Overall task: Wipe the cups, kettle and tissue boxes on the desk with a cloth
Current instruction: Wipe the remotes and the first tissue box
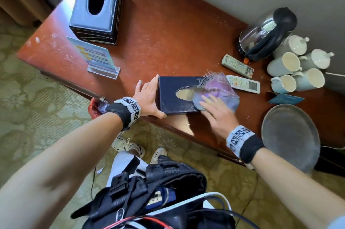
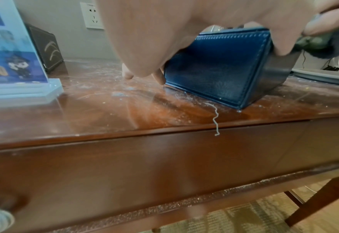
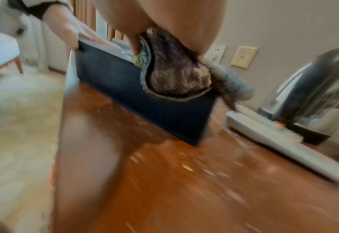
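Note:
A dark blue tissue box [image 1: 175,101] lies near the desk's front edge. My left hand [image 1: 151,96] grips its left end, with the thumb on the near side and the fingers on the far side. My right hand [image 1: 214,111] lies flat on a purple cloth [image 1: 220,86] and presses it onto the right half of the box top. In the right wrist view the cloth [image 3: 174,74] hangs over the box's near side [image 3: 144,107]. A second, black tissue box [image 1: 97,4] stands at the far left. The kettle [image 1: 265,36] and several pale cups [image 1: 291,64] are grouped at the far right.
Two white remotes [image 1: 239,66] lie between the box and the kettle. An acrylic sign stand [image 1: 97,56] is left of my left hand. A round grey tray [image 1: 291,135] sits at the near right corner, with a blue card [image 1: 285,98] behind it. The desk [image 1: 168,41] is dusty and scratched.

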Motion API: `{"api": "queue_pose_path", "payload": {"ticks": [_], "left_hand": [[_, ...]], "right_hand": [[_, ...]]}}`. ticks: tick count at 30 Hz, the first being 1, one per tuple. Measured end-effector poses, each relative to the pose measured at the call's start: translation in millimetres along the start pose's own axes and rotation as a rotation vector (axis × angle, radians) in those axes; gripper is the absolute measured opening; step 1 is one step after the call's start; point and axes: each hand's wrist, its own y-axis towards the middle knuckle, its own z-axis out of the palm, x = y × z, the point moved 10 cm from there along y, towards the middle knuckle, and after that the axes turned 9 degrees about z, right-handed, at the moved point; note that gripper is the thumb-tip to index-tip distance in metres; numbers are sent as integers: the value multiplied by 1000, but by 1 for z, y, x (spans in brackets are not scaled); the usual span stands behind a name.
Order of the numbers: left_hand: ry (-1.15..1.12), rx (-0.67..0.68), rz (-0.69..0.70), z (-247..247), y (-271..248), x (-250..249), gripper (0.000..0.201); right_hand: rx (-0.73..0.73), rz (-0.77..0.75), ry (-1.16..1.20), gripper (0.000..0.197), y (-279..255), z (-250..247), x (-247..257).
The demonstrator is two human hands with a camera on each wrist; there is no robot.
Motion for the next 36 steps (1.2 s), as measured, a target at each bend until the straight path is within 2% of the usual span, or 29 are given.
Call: {"api": "queue_pose_path", "payload": {"ticks": [4, 7, 9, 12, 14, 16, 18, 20, 22, 25, 27, 30, 33, 36], "left_hand": [[13, -14, -15, -1, 0, 1, 150], [20, -27, -20, -2, 0, 2, 149], [6, -32, -23, 0, 2, 5, 149], [-11, -28, -36, 2, 3, 9, 150], [4, -21, -34, 3, 3, 8, 149], [17, -12, -33, 2, 3, 5, 148], [28, -5, -40, 1, 2, 4, 148], [48, 7, -43, 1, 2, 3, 147], [53, 18, -39, 1, 2, 3, 148], [56, 11, -31, 3, 2, 5, 150], [60, 5, -32, 4, 3, 7, 151], [35, 13, -33, 5, 4, 9, 152], [26, 12, -28, 5, 4, 10, 154], [30, 2, -17, 4, 5, 11, 152]], "right_hand": [[-2, -153, 90, 38, 24, 34, 95], [-6, -181, 71, 37, 30, 40, 110], [-47, -171, 55, 33, 19, 29, 89], [-140, -59, 10, 29, 1, 4, 33], [-166, 70, -26, 31, -12, -11, -10], [-98, 281, 36, 35, -19, -12, -45], [-54, 406, 107, 37, -19, -6, -52], [-76, 347, 94, 33, -7, -4, -27], [-65, 158, 61, 29, 6, 2, 15], [80, -142, 76, 36, 17, 26, 82], [164, -233, 92, 38, 27, 38, 108], [253, -278, 90, 40, 41, 48, 118], [277, -287, 43, 42, 49, 53, 110], [187, -84, 52, 35, 81, 33, 92]]}}
